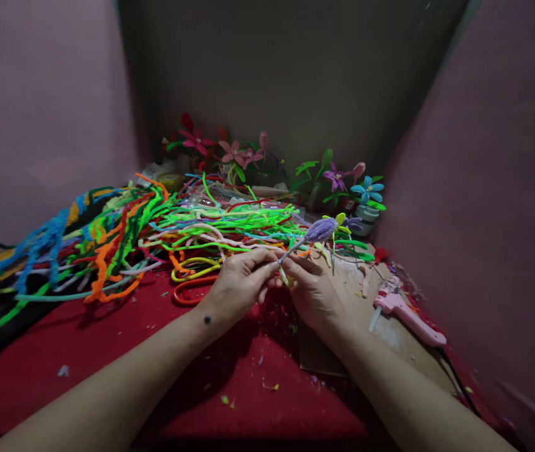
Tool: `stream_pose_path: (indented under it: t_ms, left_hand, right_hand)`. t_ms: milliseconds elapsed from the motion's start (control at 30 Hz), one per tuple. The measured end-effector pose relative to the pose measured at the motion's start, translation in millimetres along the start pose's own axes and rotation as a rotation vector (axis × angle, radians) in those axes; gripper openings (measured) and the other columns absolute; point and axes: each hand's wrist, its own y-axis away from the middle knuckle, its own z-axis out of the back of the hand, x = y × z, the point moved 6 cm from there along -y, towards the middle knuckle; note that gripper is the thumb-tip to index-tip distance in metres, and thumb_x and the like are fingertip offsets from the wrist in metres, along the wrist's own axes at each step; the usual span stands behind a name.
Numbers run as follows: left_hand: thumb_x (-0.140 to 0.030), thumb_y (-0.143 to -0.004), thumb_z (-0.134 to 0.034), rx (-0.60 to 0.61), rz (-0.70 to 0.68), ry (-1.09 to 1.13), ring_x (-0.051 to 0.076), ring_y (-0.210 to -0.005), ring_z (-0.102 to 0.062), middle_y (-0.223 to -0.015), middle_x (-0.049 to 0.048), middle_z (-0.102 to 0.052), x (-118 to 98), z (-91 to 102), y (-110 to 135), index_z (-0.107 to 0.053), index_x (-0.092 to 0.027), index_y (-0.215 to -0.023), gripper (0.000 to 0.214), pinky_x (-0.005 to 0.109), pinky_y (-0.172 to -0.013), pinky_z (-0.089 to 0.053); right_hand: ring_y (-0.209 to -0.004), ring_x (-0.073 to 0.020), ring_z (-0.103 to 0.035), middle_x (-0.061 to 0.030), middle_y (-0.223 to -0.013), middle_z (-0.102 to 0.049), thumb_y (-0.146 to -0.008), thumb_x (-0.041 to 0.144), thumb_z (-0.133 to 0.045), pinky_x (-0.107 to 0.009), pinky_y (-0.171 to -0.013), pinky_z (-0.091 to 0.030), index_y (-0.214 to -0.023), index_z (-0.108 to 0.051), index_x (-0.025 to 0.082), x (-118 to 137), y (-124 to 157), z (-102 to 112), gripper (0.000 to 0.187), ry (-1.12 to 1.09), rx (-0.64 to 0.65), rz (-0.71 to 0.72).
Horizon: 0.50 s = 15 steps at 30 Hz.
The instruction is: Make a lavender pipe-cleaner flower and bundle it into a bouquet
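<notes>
Fingers of the left hand (pixel 236 279) and right hand (pixel 314 294) pinch the purple bud (pixel 321 230) by its stem (pixel 291 250) above the tabletop (pixel 243 402), apparently sparing its fuzzy head, the glue gun (pixel 406 312) lying on cardboard (pixel 321 355), presumably for ready reach.

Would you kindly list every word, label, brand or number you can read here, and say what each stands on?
No text can be read anywhere in this view.
White jar below the blue flower: any marking is too small and blurred to read.
Pink glue gun: no legible lettering.
</notes>
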Motion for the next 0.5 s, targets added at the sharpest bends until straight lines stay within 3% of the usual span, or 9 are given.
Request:
stream_pose_path:
  t_ms: [100, 233, 500]
  left_hand:
    - [-0.02, -0.078, -0.056, 0.09, 0.16, 0.229, 0.003, -0.029, -0.035, -0.046, -0.0068, -0.051, 3.7, -3.6, -0.3, -0.057, -0.015, -0.07, 0.009, 0.015, -0.03, -0.025]
    - [-0.025, -0.079, -0.057, 0.206, 0.214, 0.36, 0.005, -0.024, -0.035, -0.038, -0.0082, -0.046, 6.9, -5.2, -0.5, -0.055, -0.015, -0.068, 0.015, 0.016, -0.026, -0.028]
    - [-0.029, -0.086, -0.047, 0.284, 0.118, 0.149, 0.009, -0.028, -0.047, -0.037, -0.0038, -0.052, 6.2, -8.8, -0.2, -0.052, -0.015, -0.065, 0.026, 0.017, -0.032, -0.036]
  right_hand:
    - [-0.085, -0.0204, -0.063, -0.002, -0.082, -0.072, -0.068, 0.016, -0.069, -0.035, -0.077, -0.047, -0.081, -0.074, 0.021, 1.0, -0.1, -4.3, 0.014, -0.033, 0.057, -0.04]
    - [-0.079, -0.0196, -0.064, -0.0016, -0.076, -0.071, -0.066, 0.014, -0.069, -0.035, -0.075, -0.048, -0.078, -0.073, 0.021, 3.5, -0.1, -5.7, 0.015, -0.037, 0.077, -0.057]
    - [-0.081, -0.0169, -0.062, 0.0013, -0.073, -0.07, -0.06, 0.014, -0.074, -0.033, -0.079, -0.046, -0.069, -0.073, 0.022, 3.6, -0.7, 3.1, 0.013, -0.007, -0.025, 0.002]
